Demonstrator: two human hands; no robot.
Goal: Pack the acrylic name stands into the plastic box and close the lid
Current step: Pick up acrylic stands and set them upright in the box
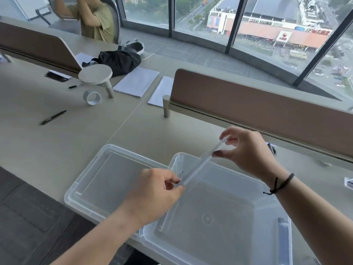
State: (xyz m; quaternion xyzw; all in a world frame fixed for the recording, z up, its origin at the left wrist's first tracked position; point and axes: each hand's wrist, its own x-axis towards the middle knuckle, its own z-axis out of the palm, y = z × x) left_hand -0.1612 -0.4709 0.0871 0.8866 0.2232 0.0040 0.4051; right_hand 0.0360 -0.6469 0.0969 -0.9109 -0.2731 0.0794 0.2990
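Note:
A clear acrylic name stand (203,161) is held edge-on above the open plastic box (267,199). My left hand (154,192) pinches its near end and my right hand (246,150) pinches its far end. The box is translucent and nothing shows inside it. Its lid (91,180) lies flat on the desk to the left, partly under the box. Another acrylic stand (348,183) sits at the right edge of the frame, mostly cut off.
A brown desk divider (257,104) runs behind the box. Further left lie a pen (53,117), a tape roll (91,97), a small round stand (95,74), papers (137,84), a phone (56,75) and a black bag (118,61). A seated person (95,18) is at the far desk.

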